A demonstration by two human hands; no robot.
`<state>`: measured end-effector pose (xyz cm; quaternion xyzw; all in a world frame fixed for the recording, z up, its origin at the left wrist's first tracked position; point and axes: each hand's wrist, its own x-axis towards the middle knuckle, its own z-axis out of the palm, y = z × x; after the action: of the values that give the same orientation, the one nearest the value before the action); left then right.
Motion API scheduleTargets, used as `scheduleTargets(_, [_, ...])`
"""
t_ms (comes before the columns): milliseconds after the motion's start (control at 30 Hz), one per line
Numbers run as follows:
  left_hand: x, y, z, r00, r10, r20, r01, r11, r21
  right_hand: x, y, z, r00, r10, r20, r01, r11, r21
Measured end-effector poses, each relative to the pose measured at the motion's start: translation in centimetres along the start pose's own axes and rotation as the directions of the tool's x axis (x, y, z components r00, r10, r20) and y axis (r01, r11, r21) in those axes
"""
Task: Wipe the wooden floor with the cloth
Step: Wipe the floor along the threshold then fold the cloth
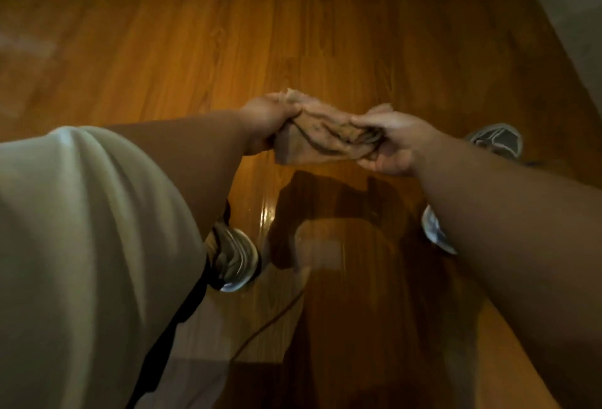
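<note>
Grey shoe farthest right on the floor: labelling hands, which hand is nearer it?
Right. The right hand, gripping one end of the cloth, is close to the grey shoe; the left hand holds the other end, farther off.

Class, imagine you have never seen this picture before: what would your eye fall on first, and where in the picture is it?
First comes the crumpled brownish cloth at the centre, gripped at one end by the left hand and at the other by the right hand, off the ground. Behind it the glossy wooden floor fills the view. A grey shoe stands lower left of the cloth.
</note>
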<state>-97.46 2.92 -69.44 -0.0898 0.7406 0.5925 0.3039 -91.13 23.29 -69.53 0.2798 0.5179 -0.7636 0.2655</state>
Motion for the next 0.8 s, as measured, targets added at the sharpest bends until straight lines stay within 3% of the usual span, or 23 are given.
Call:
scheduleTargets(167, [4.2,1.1,-0.3,0.994,0.019,-0.104,-0.003,0.988,0.155,3.7,-2.8,-0.4,0.998,0.045,-0.053,-0.045,0.999,0.005])
scheduleTargets(300, [8.1,3.8,-2.1,0.966,0.174,-0.192,-0.123,0.961,0.249,6.9,-7.3,0.7,0.993,0.048,-0.105,-0.062,0.99,-0.131])
scheduleTargets(400, [11.1,5.7,-3.0,0.908,0.373,-0.191,-0.192,0.775,0.602,9.7,-10.1,1.9,0.991,0.027,-0.13,-0.06,0.964,-0.259])
scheduleTargets(500, [14.5,6.6,-3.9,0.878,0.445,-0.179,-0.191,0.667,0.72,13.5,-12.0,3.0,0.982,0.024,-0.188,-0.086,0.94,-0.33])
scheduleTargets(567, [16.7,5.9,-4.6,0.884,0.414,-0.218,-0.088,0.606,0.791,16.5,-12.2,2.7,0.957,-0.014,-0.288,-0.112,0.902,-0.416])
scheduleTargets(667, [19.7,3.0,-5.2,0.895,0.308,-0.323,0.163,0.447,0.88,21.2,-11.1,1.2,0.882,-0.168,-0.44,-0.175,0.749,-0.638])
scheduleTargets(800, [22.4,-2.2,-1.6,0.976,0.176,-0.13,0.063,0.343,0.937,25.5,-8.7,-1.1,0.858,-0.295,-0.421,-0.262,0.453,-0.852])
